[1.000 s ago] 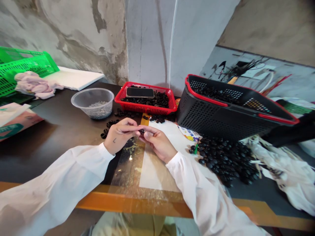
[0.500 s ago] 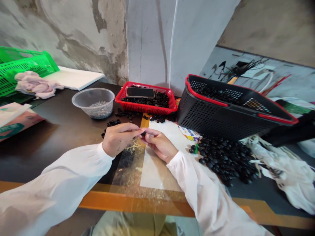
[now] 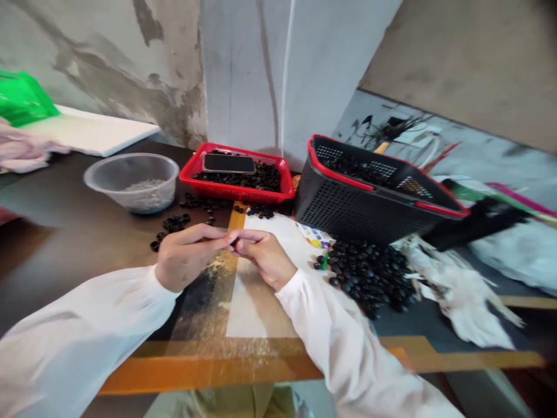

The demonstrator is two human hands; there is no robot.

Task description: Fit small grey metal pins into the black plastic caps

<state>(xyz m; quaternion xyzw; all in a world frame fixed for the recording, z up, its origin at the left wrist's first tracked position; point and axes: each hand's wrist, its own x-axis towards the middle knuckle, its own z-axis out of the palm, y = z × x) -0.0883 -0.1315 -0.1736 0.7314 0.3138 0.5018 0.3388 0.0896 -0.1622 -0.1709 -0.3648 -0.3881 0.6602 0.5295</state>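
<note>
Far left of my fingers, a clear plastic bowl (image 3: 130, 184) of fine grey bits sits on the dark tabletop (image 3: 73, 247); nearer my fingers lie loose black buttons (image 3: 173, 223) (so they look; at this size I cannot be sure). My left hand (image 3: 187, 258) comes in from that side, its fingers (image 3: 209, 233) reaching across to meet my right fingers (image 3: 250, 237); one small black button (image 3: 235, 241) is pinched between both sets of fingertips, with no gap showing around it; its long axis seems to slant up toward my right hand, though the fingers hide most of it; neither hand is clearly nearer, as both touch it. Straight ahead of my fingers stands a red plastic basket (image 3: 230, 188) of black buttons, with a phone (image 3: 228, 164) lying on top; my right hand (image 3: 263, 258) rests above a white sheet (image 3: 252, 307); right of my fingers lies a heap of black buttons (image 3: 365, 278), with a black basket with a red rim (image 3: 369, 200) behind it and a crumpled white cloth (image 3: 456, 296) farther right.
</note>
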